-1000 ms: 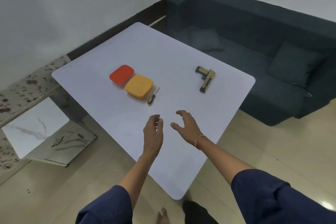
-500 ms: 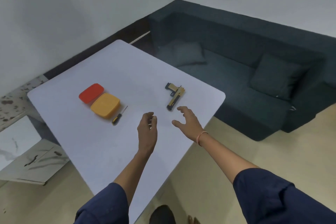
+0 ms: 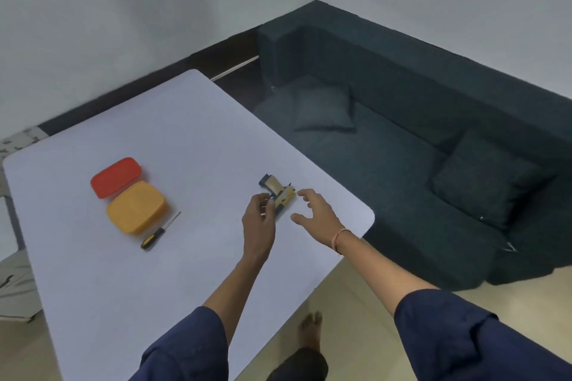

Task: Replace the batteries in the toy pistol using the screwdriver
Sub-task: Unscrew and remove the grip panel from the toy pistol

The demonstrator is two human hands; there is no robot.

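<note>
A tan and black toy pistol [image 3: 277, 191] lies flat on the white table [image 3: 185, 139], near its right edge. My left hand [image 3: 258, 221] is just at the pistol's near end, fingers loosely curled, and hides the barrel tip; whether it touches the toy I cannot tell. My right hand [image 3: 314, 213] hovers open just right of the pistol with spread fingers, holding nothing. A small screwdriver [image 3: 159, 231] with a black and yellow handle lies to the left, beside the yellow box.
A red lidded box [image 3: 115, 176] and a yellow lidded box [image 3: 136, 206] sit touching on the table's left part. A dark sofa [image 3: 418, 145] with cushions stands close behind the table's right edge. My bare foot [image 3: 310, 329] is on the floor.
Both hands have moved forward to the pistol, from well short of it to either side of it. The view has swung right, so the table's objects sit further left.
</note>
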